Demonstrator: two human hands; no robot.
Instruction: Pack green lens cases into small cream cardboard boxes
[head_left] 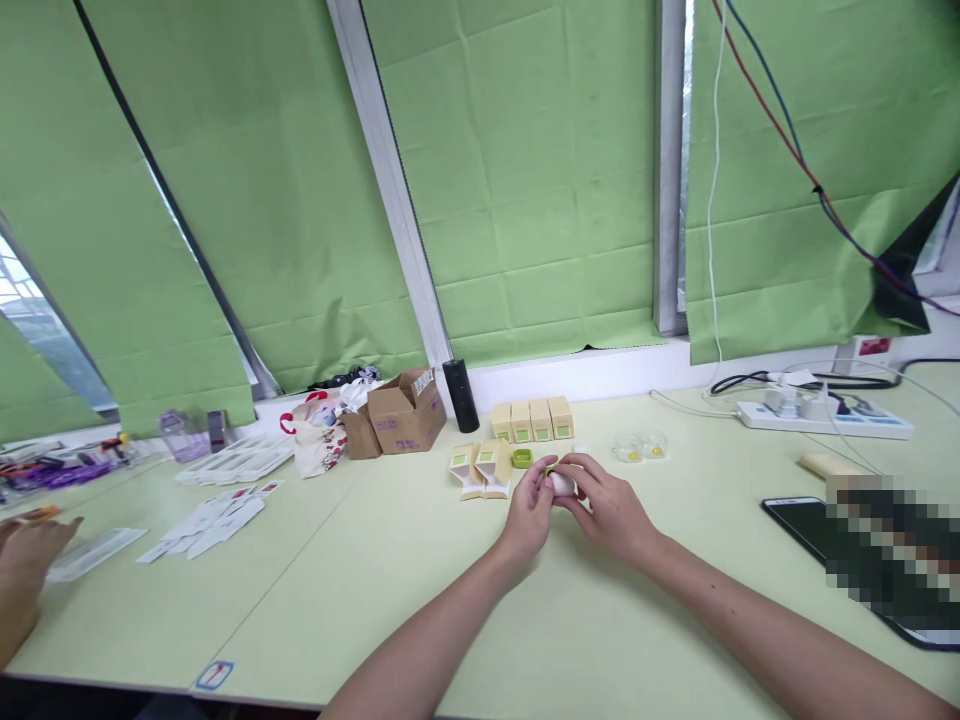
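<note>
My left hand (pixel 531 512) and my right hand (pixel 611 505) meet over the table, fingers closed round a small white rounded piece (pixel 561 485). A yellow-green bit shows at its upper left by my left fingertips; its exact kind I cannot make out. Just beyond my left hand lies a small green square holder (pixel 523 458). Two cream cartons (pixel 491 462) with open flaps are to its left. Behind these stand several closed cream cartons (pixel 531 420) in a row. Right of my hands are clear plastic cups (pixel 640 447) with yellow bits inside.
A black cylinder (pixel 460 396) and a cardboard box (pixel 407 415) stand at the back. A power strip (pixel 825 418) lies back right, a phone (pixel 795 530) nearer. Left are papers (pixel 210 520), a white tray (pixel 236 460) and another person's hand (pixel 30 560).
</note>
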